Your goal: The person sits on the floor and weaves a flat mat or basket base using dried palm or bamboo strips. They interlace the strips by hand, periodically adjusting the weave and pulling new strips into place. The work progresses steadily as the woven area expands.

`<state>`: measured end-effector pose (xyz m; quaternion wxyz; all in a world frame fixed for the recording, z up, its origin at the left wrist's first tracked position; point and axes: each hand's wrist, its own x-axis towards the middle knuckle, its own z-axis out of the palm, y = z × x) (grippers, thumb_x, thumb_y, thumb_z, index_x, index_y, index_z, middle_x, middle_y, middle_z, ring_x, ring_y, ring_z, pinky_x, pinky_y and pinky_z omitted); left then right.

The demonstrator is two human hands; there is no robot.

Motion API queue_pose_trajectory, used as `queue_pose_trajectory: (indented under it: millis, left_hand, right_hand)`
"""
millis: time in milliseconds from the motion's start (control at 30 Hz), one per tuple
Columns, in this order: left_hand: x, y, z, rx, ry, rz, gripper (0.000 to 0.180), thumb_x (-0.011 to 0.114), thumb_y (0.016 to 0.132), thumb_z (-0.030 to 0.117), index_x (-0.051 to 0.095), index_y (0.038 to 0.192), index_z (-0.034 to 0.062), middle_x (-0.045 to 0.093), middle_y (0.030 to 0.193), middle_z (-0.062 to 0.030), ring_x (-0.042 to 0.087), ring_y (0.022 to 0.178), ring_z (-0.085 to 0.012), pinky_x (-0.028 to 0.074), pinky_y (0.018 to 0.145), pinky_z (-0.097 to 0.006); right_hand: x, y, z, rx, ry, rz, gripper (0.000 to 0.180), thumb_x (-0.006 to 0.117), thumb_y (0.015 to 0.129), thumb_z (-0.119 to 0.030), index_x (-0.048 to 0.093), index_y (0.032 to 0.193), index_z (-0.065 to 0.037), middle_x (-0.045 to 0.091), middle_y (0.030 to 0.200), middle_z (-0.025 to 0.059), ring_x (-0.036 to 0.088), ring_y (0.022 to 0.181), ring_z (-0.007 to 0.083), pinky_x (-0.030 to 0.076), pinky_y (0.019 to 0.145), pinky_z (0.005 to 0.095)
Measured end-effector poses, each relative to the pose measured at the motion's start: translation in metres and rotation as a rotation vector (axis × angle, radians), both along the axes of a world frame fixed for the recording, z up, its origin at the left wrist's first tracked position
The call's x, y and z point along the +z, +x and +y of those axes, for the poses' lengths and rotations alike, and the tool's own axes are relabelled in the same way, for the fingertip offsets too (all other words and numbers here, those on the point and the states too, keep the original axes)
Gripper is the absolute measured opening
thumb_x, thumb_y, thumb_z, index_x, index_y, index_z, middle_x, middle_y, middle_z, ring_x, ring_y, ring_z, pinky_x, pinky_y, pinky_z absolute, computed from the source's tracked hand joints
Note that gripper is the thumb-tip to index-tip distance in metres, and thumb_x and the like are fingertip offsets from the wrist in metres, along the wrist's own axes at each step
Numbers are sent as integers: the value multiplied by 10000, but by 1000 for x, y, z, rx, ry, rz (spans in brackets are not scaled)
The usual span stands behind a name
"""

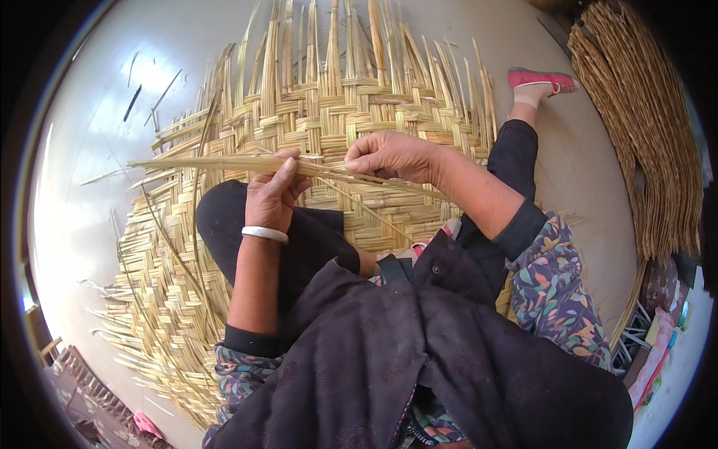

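Above our woven mat's (314, 112) middle, a long pale split reed (224, 162) pinched in our left hand (271, 191) and right hand (389, 156)

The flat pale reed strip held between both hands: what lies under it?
Under the flat pale reed strip, the large woven straw-coloured reed mat shows on the pale floor, plus the person's black-trousered knee. The left hand and right hand cover the strip's middle section.
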<state>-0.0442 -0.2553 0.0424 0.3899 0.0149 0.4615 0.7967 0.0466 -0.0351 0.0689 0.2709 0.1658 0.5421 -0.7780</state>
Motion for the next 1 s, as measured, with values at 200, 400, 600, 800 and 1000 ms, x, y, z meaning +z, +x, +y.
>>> queue_pose_trajectory:
  millis: [200,400,600,800,1000]
  left_hand:
    - [1,3,-1,-61,-12,59,246,621,852,116,592,1078,24,645,933,-84,628,877,-162,543,695,-249]
    - [4,6,0,-75,-32,82,269,624,850,110,584,1095,8,646,938,-92,632,871,-164,545,682,-238]
    - [1,12,-1,-18,-109,81,257,624,849,100,592,1083,1,651,935,-108,635,825,-151,543,647,-227]
    - [-6,15,2,45,-162,138,245,640,839,103,605,1063,12,649,917,-90,632,787,-137,535,624,-221]
    - [-8,17,3,108,-187,129,252,641,840,106,600,1074,21,641,920,-71,629,791,-134,533,621,-225]
  right_hand:
    - [8,3,-7,178,147,57,137,704,778,-210,619,789,-103,549,666,-49,466,578,44,366,523,189]
    - [5,6,-8,213,163,143,169,692,789,-225,603,767,-84,543,670,-54,469,595,62,382,531,226]
    - [13,4,-16,307,761,340,119,616,815,-163,575,816,-52,568,700,22,527,662,97,442,598,277]
    - [18,7,-28,279,864,216,192,623,809,-226,575,802,-40,568,646,31,505,614,105,432,576,284]
    - [7,6,-12,326,808,179,357,644,789,-334,572,601,-39,565,566,76,529,533,195,406,518,367]
